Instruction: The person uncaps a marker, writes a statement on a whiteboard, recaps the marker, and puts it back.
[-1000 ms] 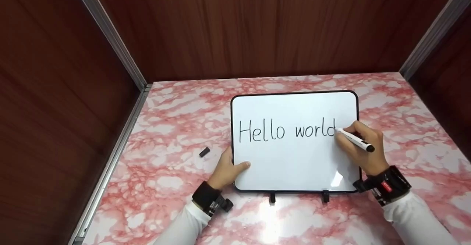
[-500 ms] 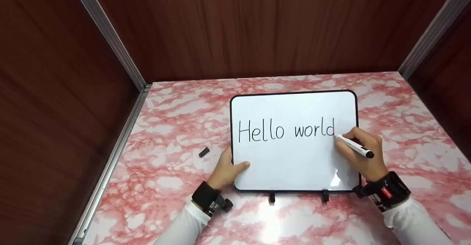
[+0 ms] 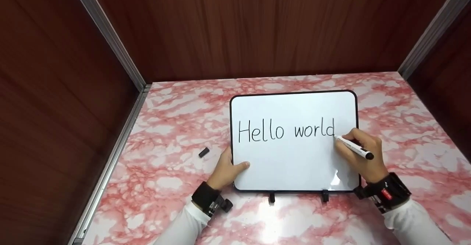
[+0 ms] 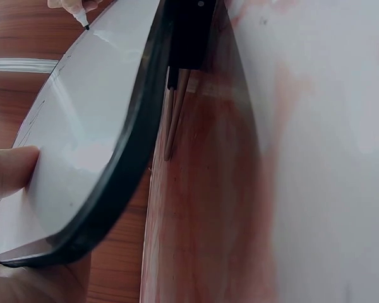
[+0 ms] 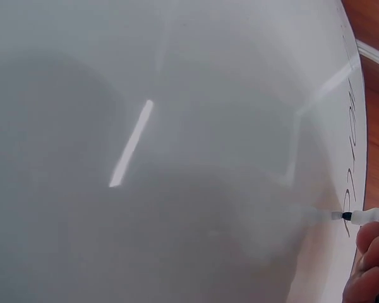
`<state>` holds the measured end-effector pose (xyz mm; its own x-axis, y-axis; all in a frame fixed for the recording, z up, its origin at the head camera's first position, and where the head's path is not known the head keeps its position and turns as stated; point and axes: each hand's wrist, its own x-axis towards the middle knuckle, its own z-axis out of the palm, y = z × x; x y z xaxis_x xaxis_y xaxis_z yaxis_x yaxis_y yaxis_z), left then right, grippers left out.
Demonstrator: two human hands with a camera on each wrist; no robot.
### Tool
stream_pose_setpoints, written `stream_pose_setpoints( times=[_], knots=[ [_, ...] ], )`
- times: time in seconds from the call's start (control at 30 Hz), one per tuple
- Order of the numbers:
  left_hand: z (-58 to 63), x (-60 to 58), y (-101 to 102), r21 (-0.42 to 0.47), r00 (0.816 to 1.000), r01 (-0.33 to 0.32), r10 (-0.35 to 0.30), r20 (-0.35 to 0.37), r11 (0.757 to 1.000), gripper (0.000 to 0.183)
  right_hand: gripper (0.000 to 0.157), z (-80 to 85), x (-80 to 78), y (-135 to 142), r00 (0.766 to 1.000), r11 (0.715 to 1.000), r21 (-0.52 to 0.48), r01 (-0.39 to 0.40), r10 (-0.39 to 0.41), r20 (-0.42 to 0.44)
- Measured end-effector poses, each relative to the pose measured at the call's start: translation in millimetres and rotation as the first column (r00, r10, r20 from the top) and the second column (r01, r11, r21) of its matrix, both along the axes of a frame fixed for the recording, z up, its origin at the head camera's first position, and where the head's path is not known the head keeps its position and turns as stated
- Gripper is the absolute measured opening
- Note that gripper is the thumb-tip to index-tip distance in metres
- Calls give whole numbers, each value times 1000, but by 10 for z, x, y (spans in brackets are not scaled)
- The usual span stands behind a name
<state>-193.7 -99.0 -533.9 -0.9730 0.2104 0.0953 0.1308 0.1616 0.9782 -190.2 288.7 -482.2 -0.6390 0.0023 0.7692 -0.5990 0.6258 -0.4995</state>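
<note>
A black-framed whiteboard (image 3: 290,164) stands tilted on small black feet, with "Hello world" handwritten across it in black. My left hand (image 3: 227,169) grips its lower left edge, thumb on the white face and the other fingers behind the frame. In the left wrist view the thumb (image 4: 11,172) presses on the surface. My right hand (image 3: 364,155) pinches a white marker (image 3: 353,146) with a black end, its tip at the foot of the letter "d". The right wrist view shows the black nib of the marker (image 5: 369,216) right at the board's surface.
A black marker cap (image 3: 204,152) lies on the pink-and-white marbled table (image 3: 169,204), left of the board. Dark wooden panels (image 3: 257,28) with metal edge strips wall in the back and sides. Thin support rods (image 4: 175,117) show behind the board.
My right hand has moved down a little with the marker, from the bowl of the "d" to its foot, and the stem now shows whole. My left hand keeps its grip on the board.
</note>
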Motion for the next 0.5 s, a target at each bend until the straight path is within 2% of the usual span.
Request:
stream_pose_setpoints(
  times=[0.17,0.5],
  knots=[
    [14,3,1,13,1000,-1,1,0,1000,60,22,19,-5,0,1000,1000,-3,-1,1,0],
    [11,1,9,17,1000,-5,5,14,1000,62,15,131,-66,60,997,996,-50,75,-75,12]
  ],
)
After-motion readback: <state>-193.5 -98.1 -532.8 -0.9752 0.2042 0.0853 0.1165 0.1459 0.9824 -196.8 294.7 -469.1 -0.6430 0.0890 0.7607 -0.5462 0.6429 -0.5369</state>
